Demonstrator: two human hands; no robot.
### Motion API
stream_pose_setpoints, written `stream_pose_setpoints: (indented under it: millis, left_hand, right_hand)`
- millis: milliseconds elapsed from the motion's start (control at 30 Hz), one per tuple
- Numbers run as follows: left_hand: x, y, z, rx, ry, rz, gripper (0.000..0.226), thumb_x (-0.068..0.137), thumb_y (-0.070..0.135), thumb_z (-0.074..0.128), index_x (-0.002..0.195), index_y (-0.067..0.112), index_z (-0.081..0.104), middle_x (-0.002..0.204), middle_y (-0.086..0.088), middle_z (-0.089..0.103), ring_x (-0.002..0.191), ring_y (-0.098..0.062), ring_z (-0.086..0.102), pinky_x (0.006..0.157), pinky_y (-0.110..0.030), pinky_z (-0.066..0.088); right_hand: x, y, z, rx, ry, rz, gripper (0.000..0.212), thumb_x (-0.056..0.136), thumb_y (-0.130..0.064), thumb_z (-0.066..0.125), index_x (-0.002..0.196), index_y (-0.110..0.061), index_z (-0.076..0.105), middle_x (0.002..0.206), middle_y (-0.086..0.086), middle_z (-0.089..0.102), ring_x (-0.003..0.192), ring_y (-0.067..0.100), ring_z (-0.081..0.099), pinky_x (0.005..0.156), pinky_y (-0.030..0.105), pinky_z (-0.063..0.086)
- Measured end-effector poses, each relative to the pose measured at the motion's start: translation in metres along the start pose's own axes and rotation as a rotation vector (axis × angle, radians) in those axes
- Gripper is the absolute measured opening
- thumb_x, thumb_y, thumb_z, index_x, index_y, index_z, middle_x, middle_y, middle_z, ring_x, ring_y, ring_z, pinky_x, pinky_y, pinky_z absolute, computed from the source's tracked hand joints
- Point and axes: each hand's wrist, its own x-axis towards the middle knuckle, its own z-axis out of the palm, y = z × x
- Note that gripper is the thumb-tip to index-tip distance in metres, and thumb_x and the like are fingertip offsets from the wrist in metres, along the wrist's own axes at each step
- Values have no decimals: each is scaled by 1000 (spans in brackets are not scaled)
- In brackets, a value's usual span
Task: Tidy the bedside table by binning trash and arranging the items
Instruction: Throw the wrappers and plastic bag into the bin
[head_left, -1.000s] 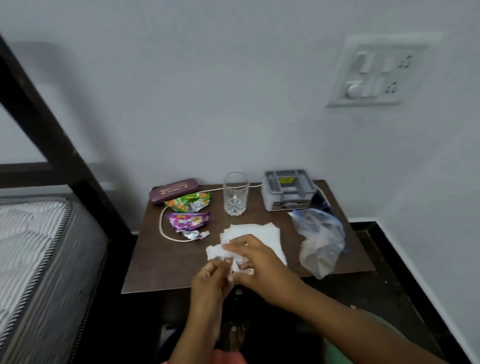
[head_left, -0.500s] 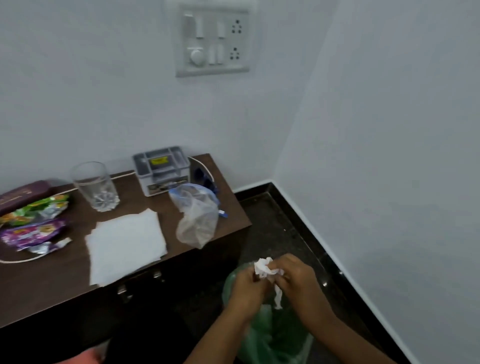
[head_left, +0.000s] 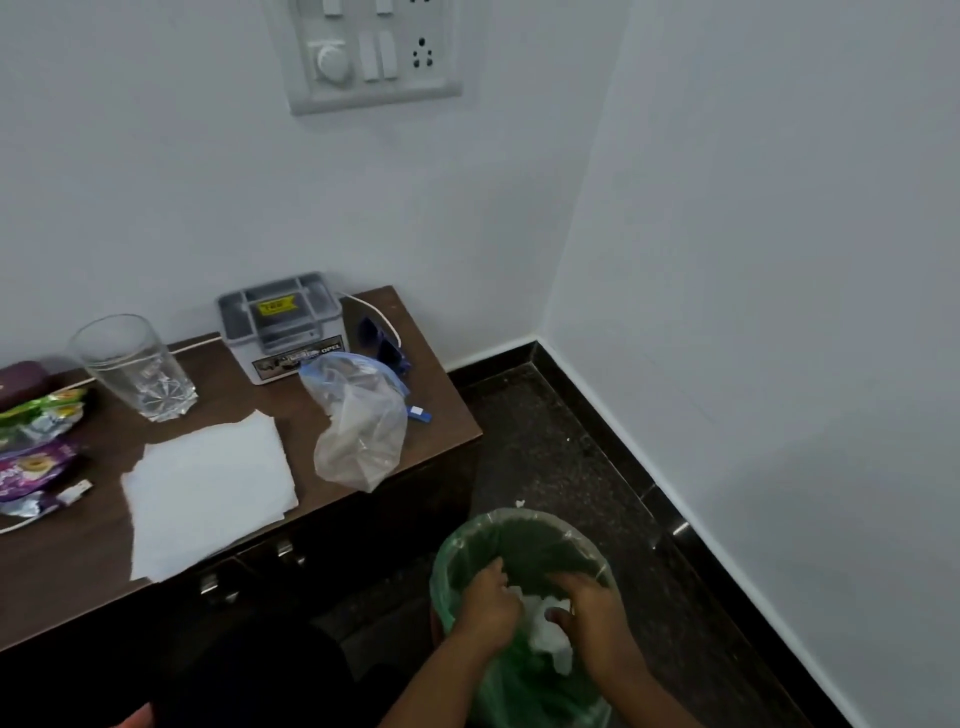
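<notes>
The crumpled tissue (head_left: 545, 631) was down inside the green-lined bin (head_left: 519, 515), right of the counter (head_left: 67, 569). My left hand (head_left: 488, 610) and right hand (head_left: 597, 621) each had a grip pinched on it. I judged: let go low, both together, clear of liner.

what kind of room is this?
Likely a bedroom or similar room in a home, seen at a corner. Cues: a dark brown wooden bedside table carrying a clear drinking glass, a white wall switch panel with a socket, and a green-lined waste bin on the dark stone floor.
</notes>
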Motion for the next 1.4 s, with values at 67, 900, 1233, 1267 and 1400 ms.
stream_pose_setpoints:
  millis: [67,900,1233,1267,1400]
  left_hand:
    - [-1,10,-6,-55,13,2,53,90,-1,47,140,10,34,139,-9,47,126,-25,48,110,-35,37]
    - [-77,-10,-311,-596,801,352,48,91,-7,47,137,6,43,137,-12,51,127,-22,48,99,-28,38]
    - [-50,-62,-327,-569,900,98,51,90,-5,46,140,3,37,142,-12,46,128,-24,46,102,-29,35]
    - [-47,-62,-327,-568,887,84,51,91,-4,46,140,4,37,141,-11,48,127,-24,47,104,-30,36]
    - [-39,-54,-328,-543,826,67,40,90,11,52,130,10,52,122,-9,64,108,-22,61,98,-40,48]
  right_hand:
    - [0,-9,-3,11,44,-50,37,80,-12,65,116,-22,63,119,-3,63,111,10,58,100,19,41]
    - [65,-370,87,338,54,-456,23,87,-13,62,109,-10,65,111,3,66,104,15,60,94,25,46]
    - [73,-386,164,11,3,-410,36,92,-14,52,128,-13,52,132,4,50,123,19,44,102,23,32]
    - [76,-386,166,4,-11,-400,35,92,-11,51,127,-11,54,130,6,51,121,20,46,100,24,33]
    - [81,-386,165,70,22,-405,28,92,-4,46,115,-7,61,114,8,63,105,19,56,90,22,38]
